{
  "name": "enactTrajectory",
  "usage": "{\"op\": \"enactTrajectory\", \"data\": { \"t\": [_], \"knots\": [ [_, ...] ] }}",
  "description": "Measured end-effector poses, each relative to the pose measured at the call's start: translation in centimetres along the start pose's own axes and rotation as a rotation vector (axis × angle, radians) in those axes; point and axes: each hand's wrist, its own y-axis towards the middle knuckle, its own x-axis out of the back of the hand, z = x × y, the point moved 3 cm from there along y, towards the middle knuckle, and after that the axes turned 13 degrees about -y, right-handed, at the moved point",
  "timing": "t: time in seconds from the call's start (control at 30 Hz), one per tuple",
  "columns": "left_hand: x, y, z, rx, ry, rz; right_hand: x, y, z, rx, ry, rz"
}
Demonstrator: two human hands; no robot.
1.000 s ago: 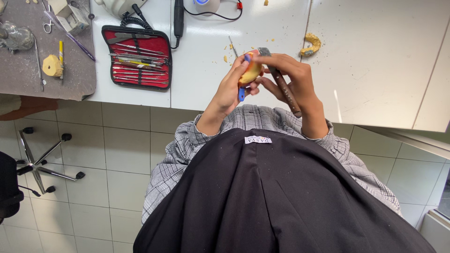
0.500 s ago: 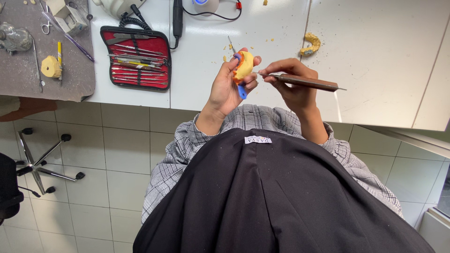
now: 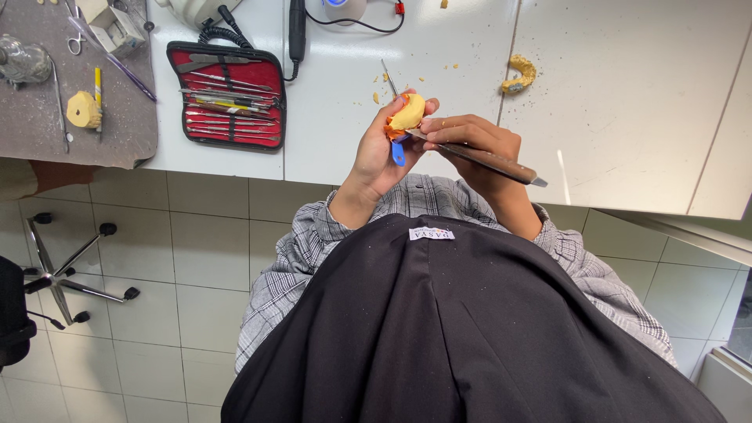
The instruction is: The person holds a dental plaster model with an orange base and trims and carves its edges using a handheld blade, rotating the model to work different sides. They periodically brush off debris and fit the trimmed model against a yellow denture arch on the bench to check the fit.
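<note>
Right at the centre of the frame, the left hand [image 3: 381, 153] has its grip closed around a small yellow cast [image 3: 408, 112] with orange and blue bits beneath it, held just above the white worktop [image 3: 627, 102]. Touching it from the right, the right hand [image 3: 470, 145] grips a long metal-tipped tool [image 3: 501, 164] that slants off toward the right. Toward the upper left lies an open red instrument case [image 3: 231, 94], and another yellow cast [image 3: 518, 73] sits upper right, crumbs around it.

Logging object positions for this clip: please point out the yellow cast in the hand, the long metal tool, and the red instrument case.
yellow cast [image 3: 409, 111], head view, top surface.
long metal tool [image 3: 493, 162], head view, mid-handle.
red instrument case [image 3: 229, 94], head view, open inside.
</note>
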Motion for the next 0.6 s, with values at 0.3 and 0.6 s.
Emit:
{"op": "enactTrajectory", "data": {
  "t": [0.3,0.6],
  "knots": [
    [0.7,0.0,-0.1,-0.131,0.076,-0.066,-0.4,0.3,0.4,-0.008,-0.003,0.016],
    [3.0,0.2,0.0,-0.168,0.079,-0.122,-1.1,0.0,-0.1,0.006,-0.042,0.07]
  ]
}}
